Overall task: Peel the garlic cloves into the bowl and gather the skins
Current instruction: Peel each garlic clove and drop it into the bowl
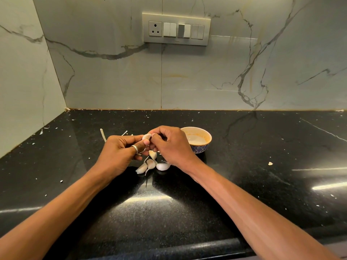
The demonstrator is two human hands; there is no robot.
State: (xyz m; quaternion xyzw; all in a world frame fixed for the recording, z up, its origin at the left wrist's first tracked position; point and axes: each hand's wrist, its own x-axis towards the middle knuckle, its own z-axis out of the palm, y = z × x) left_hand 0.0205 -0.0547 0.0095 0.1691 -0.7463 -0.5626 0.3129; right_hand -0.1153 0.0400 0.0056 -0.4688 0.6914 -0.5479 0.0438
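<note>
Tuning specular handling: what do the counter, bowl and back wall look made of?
Counter: probably polished black granite or similar stone; fine speckle, mirror-like light streaks. Bowl: likely glazed ceramic; glossy cream inside, blue pattern outside. Back wall: marble-look slab or tile; grey veins, soft sheen, vertical seam.

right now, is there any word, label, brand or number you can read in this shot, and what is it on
No readable text anywhere in this view.
switch panel: a socket and switches, no legible brand; any maker's mark is too small to tell.
bowl: a blue pattern on the outer wall, no lettering.
garlic clove, pinched between the left hand and right hand: no markings.
countertop: none.
</note>
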